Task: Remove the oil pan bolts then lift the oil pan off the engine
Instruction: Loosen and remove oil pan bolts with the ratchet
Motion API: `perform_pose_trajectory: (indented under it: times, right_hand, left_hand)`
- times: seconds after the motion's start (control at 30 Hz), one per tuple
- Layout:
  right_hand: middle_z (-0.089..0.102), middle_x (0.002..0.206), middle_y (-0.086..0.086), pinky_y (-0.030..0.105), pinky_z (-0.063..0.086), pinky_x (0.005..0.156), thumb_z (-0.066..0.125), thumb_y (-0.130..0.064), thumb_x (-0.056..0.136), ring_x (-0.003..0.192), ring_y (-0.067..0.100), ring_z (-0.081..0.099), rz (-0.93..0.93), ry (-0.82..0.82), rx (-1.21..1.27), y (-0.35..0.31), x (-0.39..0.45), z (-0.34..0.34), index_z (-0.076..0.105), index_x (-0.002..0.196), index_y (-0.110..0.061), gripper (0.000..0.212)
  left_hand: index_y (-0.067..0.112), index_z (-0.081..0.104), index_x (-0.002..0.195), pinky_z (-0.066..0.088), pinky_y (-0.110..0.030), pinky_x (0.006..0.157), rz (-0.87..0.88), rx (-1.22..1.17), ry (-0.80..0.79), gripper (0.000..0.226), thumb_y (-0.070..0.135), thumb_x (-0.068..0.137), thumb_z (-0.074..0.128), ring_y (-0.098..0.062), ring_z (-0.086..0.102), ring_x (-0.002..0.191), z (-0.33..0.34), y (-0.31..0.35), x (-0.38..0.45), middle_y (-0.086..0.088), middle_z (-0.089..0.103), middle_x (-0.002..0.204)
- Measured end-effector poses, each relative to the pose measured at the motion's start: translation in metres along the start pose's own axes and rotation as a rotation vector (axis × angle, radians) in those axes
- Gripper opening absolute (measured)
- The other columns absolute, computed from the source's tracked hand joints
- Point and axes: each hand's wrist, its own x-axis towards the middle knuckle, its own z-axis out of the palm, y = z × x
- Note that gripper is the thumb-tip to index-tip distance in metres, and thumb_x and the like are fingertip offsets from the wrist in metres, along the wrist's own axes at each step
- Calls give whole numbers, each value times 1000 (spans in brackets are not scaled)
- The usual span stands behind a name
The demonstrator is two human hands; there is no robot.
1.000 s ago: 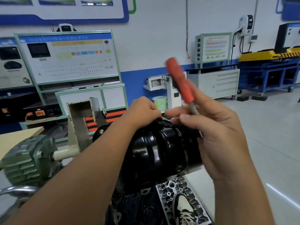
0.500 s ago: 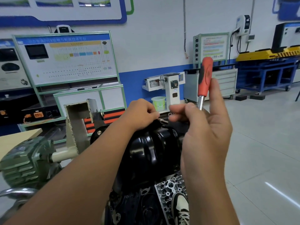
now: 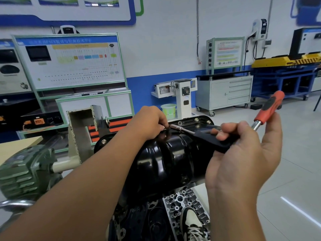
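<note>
closest to the camera, a shoe (image 3: 190, 221) shows below the engine (image 3: 180, 200). above it sits the black oil pan (image 3: 166, 159), still on the engine. right hand (image 3: 243, 153) curls round a ratchet (image 3: 267, 108) with a red handle – its extension bar (image 3: 182, 129) reaches left to the left hand (image 3: 149, 122), whose fingers pinch the socket end at the pan's far rim. bolts (image 3: 196, 120) remain along that rim – a green bucket (image 3: 168, 110) stands beyond.

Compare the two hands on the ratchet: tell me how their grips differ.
The left hand is curled tight at the tip of the ratchet on the oil pan rim; the right hand holds the ratchet's head looser, its orange handle sticking up past the palm. The left is knuckles-up; the right shows its back. Both grip one tool.
</note>
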Motion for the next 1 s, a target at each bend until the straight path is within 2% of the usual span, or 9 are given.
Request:
perform_pose_trajectory:
  times: [0.1,0.23,0.33,0.4,0.5,0.63,0.73,0.87,1.0]
  right_hand:
    - [60,63,7,41,56,74,52,4,97,56,20,47,7,-5,1,2,0,1,50,148,-33,63]
    - [61,63,5,41,56,76,50,5,98,55,18,49,34,-51,-34,6,-1,3,50,148,-33,63]
    - [62,62,3,45,56,81,50,4,98,55,17,50,38,-72,-75,11,-2,6,49,149,-33,63]
    - [62,62,3,45,57,80,51,5,97,55,17,51,20,-84,-100,13,-3,9,48,151,-33,66]
    - [63,61,2,46,59,80,52,5,95,55,16,53,-11,-106,-144,14,-4,10,47,152,-34,69]
    - [64,62,0,26,55,63,49,5,95,55,12,56,-74,-259,-224,14,-6,9,45,153,-35,71]
    - [67,66,1,21,53,62,49,0,98,57,9,58,-131,-379,-298,12,-8,11,42,154,-36,67]
    - [65,66,0,23,53,61,49,0,99,59,10,58,-179,-324,-294,13,-10,14,42,155,-36,67]
    - [64,63,-3,24,53,62,48,5,96,57,9,56,-181,-214,-235,15,-10,11,42,156,-31,69]
  left_hand:
    - [28,82,92,47,-23,76,10,2,0,18,11,90,76,3,55,71,0,-1,0,22,60,76]
    - [32,79,82,36,-7,58,-1,-68,31,24,8,85,81,2,57,67,-1,-4,-2,19,62,69]
    - [27,80,77,37,-1,50,-40,-110,79,26,2,81,83,3,55,60,-4,-7,-3,21,57,58]
    - [23,82,80,37,1,50,-61,-122,87,23,-1,81,80,4,54,59,-6,-6,-4,23,55,54]
    - [22,83,81,37,-1,48,-66,-117,78,34,-8,85,66,-1,55,64,-5,-5,-4,20,60,63]
    - [26,80,75,36,-1,46,-69,-130,96,43,-8,81,56,-1,55,65,-4,-4,-4,17,62,65]
    - [31,75,69,36,-1,48,-28,-141,114,47,-8,79,52,0,52,62,-4,-1,-7,16,57,64]
    - [29,76,82,36,2,54,-2,-139,135,39,-3,84,53,2,54,64,-12,3,-17,18,58,75]
    - [39,71,82,39,-6,54,39,-166,25,37,5,87,60,4,56,59,-23,8,-44,10,62,64]
